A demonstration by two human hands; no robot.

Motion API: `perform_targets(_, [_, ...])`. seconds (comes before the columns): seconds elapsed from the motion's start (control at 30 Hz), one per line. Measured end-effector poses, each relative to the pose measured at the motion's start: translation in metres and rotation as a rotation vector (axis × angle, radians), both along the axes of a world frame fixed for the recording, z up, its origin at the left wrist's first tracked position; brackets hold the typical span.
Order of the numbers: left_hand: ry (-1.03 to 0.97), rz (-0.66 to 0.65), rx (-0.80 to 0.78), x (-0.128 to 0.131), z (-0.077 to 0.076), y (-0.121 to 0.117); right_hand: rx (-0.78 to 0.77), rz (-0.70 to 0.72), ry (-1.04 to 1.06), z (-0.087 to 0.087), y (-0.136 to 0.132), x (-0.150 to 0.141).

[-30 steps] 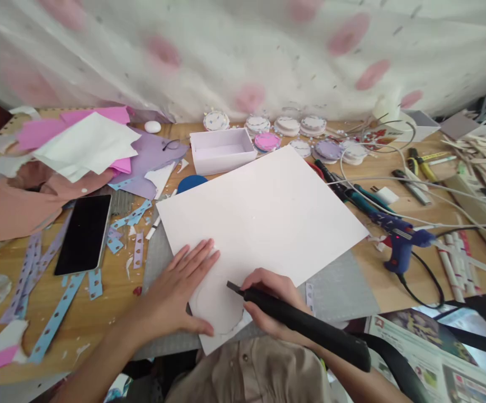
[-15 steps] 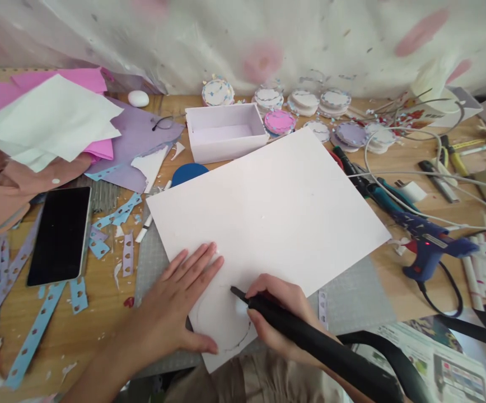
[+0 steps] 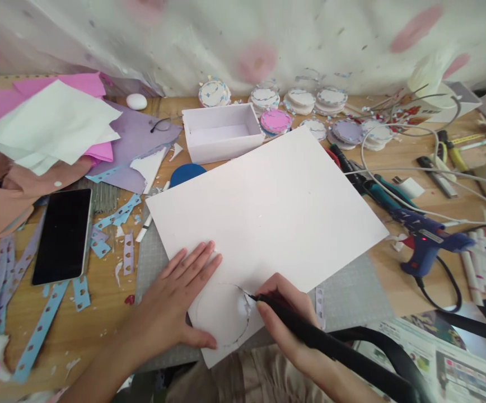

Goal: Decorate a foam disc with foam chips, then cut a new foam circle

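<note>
A large white sheet of board (image 3: pixel 276 207) lies at a slant on a grey cutting mat (image 3: pixel 352 291). My left hand (image 3: pixel 176 302) rests flat on the board's near left part, fingers spread and thumb apart. In my right hand (image 3: pixel 287 296) is a black pen-shaped cutting tool (image 3: pixel 310 330), pinched near its tip. Its tip is at the upper right of a round outline (image 3: pixel 248 320) in the board's near corner. The right side of that outline shows as a dark, ragged line; the left side is faint.
Behind the board stand an open white box (image 3: pixel 222 143) and several decorated discs (image 3: pixel 275 120). To the left lie a phone (image 3: pixel 62 238), cut paper strips (image 3: pixel 41 330) and felt sheets (image 3: pixel 52 123). A blue glue gun (image 3: pixel 425 240), pliers (image 3: pixel 377 190) and white cables are on the right.
The tool's tip has moved right along the outline, leaving a dark line at its upper right. My right hand has shifted slightly right; my left hand stays on the board.
</note>
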State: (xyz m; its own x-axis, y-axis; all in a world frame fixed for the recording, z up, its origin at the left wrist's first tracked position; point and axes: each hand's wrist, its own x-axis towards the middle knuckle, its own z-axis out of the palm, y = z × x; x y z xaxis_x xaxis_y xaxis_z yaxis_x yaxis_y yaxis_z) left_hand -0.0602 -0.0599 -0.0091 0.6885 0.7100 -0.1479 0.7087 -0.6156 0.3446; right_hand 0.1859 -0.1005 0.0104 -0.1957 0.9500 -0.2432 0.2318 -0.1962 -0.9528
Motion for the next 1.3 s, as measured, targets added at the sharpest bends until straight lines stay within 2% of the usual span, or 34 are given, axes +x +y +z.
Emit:
perform_targets(0.43, [-0.003,-0.019,0.017,-0.001,-0.002,0.000,0.120,-0.142,-0.134,0.000,-0.013,-0.008])
perform_targets(0.6, [-0.023,-0.011,0.001,-0.001,-0.003,0.000,0.308,-0.036,-0.207,-0.004,-0.015,-0.008])
perform_targets(0.8, [-0.013,-0.012,0.007,-0.001,-0.003,0.000,0.570,0.022,-0.337,-0.008,-0.011,-0.015])
perform_targets(0.87, [-0.010,-0.013,0.008,-0.001,-0.002,0.000,0.612,0.035,-0.343,-0.010,-0.014,-0.015])
perform_targets(0.93, [-0.011,-0.008,0.003,0.000,-0.001,0.000,0.586,0.023,-0.310,-0.010,-0.018,-0.009])
perform_targets(1.03, [-0.016,-0.005,-0.007,0.000,-0.001,0.001,0.445,-0.034,-0.260,-0.006,-0.020,0.009])
perform_targets(1.13, [-0.020,-0.005,-0.014,-0.001,0.000,0.001,0.317,-0.069,-0.166,0.002,-0.010,0.027])
perform_targets(1.2, [-0.025,-0.005,-0.016,-0.001,0.002,0.001,0.260,-0.010,-0.082,0.007,0.005,0.032])
perform_targets(1.3, [-0.028,-0.003,-0.015,-0.001,0.004,0.000,0.218,0.208,-0.029,0.011,0.028,0.027])
